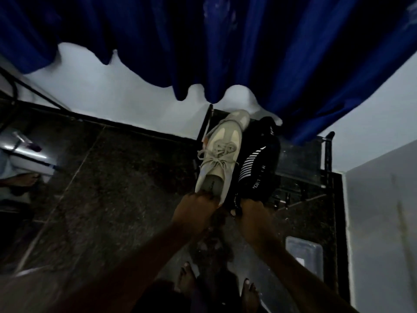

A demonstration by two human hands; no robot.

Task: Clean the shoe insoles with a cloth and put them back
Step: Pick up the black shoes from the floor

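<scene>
A beige lace-up sneaker point(220, 154) and a black sneaker with white stripes point(257, 168) lie side by side over a low black rack point(316, 163), toes pointing away from me. My left hand point(196, 213) grips the heel of the beige sneaker, fingers hooked into its opening. Beside it, my right hand point(250, 213) grips the heel of the black sneaker. An insole shows grey inside the beige shoe's opening. No cloth is in view.
A blue curtain point(225, 41) hangs over the white wall behind the shoes. The floor is dark speckled tile. A clear plastic lid or box point(304, 256) lies on the floor at right. My bare feet point(187, 279) stand below. Another person's foot point(20, 179) shows at left.
</scene>
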